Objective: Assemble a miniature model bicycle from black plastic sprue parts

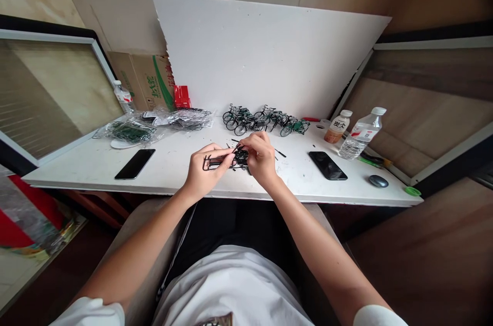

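Note:
My left hand (205, 174) is closed on a black plastic parts frame (210, 163), a thin sprue that sticks out past the fingers above the table's front edge. Close beside it, my right hand (261, 157) pinches at a small black piece (238, 148) by the sprue; whether that piece is still joined cannot be made out. More black plastic parts (242, 157) show between and under the hands, partly hidden. Behind the hands stand several small model bicycles (246, 123), black and green, in a cluster.
The white table (169, 182) carries two phones, one at left (134, 164) and one at right (327, 165). Bagged parts (131, 131) lie back left. Drink bottles (362, 133) and a dark oval object (378, 180) are at right. A white board (262, 54) leans behind.

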`<action>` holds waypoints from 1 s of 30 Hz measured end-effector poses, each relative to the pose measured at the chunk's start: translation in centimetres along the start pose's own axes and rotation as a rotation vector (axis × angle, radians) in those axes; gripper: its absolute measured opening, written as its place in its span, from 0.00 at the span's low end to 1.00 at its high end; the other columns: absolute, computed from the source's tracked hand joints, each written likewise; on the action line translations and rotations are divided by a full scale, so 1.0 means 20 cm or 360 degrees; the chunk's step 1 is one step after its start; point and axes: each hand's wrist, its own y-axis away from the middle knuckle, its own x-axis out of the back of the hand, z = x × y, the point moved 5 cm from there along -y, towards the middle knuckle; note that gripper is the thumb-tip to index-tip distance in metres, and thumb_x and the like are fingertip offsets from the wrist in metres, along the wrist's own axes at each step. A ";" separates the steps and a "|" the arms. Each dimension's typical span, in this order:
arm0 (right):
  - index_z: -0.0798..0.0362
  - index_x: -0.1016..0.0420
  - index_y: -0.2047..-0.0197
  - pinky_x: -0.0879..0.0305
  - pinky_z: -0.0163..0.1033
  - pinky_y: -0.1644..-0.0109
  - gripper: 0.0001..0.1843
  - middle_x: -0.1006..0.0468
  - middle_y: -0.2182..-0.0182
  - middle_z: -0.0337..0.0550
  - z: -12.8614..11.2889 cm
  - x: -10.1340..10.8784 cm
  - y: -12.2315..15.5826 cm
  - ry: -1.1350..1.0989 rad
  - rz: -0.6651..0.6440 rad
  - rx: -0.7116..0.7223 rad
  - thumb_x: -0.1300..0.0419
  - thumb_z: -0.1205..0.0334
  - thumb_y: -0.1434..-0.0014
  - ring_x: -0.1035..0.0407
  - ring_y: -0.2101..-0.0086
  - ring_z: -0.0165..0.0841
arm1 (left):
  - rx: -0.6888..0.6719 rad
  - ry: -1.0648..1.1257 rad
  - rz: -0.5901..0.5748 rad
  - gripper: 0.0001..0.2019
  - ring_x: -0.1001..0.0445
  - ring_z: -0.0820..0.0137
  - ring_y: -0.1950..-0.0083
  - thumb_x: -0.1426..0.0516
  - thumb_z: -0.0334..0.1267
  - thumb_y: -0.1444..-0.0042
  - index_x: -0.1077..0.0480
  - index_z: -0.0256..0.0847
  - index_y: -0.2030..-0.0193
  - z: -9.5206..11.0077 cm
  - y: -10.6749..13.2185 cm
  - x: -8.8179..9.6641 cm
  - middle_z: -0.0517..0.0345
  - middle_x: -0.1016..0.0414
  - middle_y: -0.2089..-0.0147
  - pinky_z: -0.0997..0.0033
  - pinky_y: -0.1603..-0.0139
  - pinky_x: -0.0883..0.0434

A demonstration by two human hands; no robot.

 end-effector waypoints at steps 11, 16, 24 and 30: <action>0.48 0.21 0.66 0.30 0.48 0.55 0.18 0.22 0.70 0.45 0.04 -0.03 0.02 -0.0209 -0.0001 -0.0337 0.49 0.75 0.36 0.31 0.60 0.41 | -0.0005 -0.0079 0.0043 0.11 0.16 0.67 0.62 0.32 0.42 0.36 0.14 0.41 0.50 0.05 -0.01 0.01 0.52 0.16 0.60 0.71 0.58 0.17; 0.48 0.20 0.66 0.29 0.46 0.53 0.15 0.21 0.69 0.44 0.08 -0.08 0.03 -0.0407 -0.0150 -0.0447 0.46 0.70 0.34 0.28 0.60 0.40 | 0.0158 -0.0004 0.0009 0.14 0.14 0.63 0.61 0.31 0.47 0.39 0.14 0.39 0.53 0.01 -0.03 0.03 0.50 0.15 0.60 0.67 0.58 0.15; 0.49 0.19 0.67 0.30 0.44 0.55 0.13 0.20 0.69 0.43 0.14 -0.13 0.05 -0.0668 -0.0357 -0.0491 0.45 0.68 0.36 0.27 0.60 0.38 | 0.0333 0.0089 -0.0124 0.16 0.13 0.62 0.63 0.29 0.48 0.42 0.14 0.37 0.55 -0.04 -0.05 0.05 0.50 0.15 0.61 0.65 0.59 0.14; 0.50 0.21 0.64 0.31 0.44 0.55 0.13 0.19 0.67 0.43 0.12 -0.10 0.06 -0.0402 -0.0096 -0.0490 0.46 0.71 0.37 0.26 0.63 0.38 | 0.0360 0.0083 -0.0095 0.17 0.13 0.61 0.63 0.30 0.49 0.41 0.15 0.38 0.54 -0.04 -0.05 0.05 0.49 0.14 0.59 0.65 0.58 0.14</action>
